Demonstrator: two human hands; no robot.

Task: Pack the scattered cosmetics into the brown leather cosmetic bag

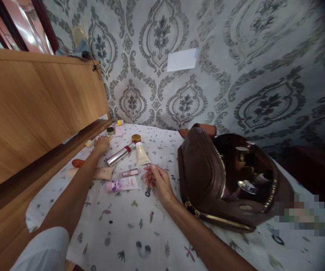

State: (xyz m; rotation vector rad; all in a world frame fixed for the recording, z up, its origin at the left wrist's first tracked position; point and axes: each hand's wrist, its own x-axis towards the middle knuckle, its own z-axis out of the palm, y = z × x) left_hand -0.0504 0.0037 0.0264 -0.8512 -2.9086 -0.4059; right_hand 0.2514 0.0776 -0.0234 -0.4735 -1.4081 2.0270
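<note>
My left hand is at the far left of the cloth, fingers curled; a cream-coloured cap shows on one side of it and a small gold piece on the other. Whether they belong to one thing inside the hand is hidden. My right hand hovers with loosely bent fingers and nothing visible in them. Beside it lie a cream tube, a pink lip gloss and a white-and-purple tube. A silver tube with a red band and an amber-lidded jar lie farther back.
A brown bag stands unzipped at the right, with several bottles inside. Under my left forearm are a beige tube and an orange-red item. A dark-lidded jar and pink tube stand near the patterned wall.
</note>
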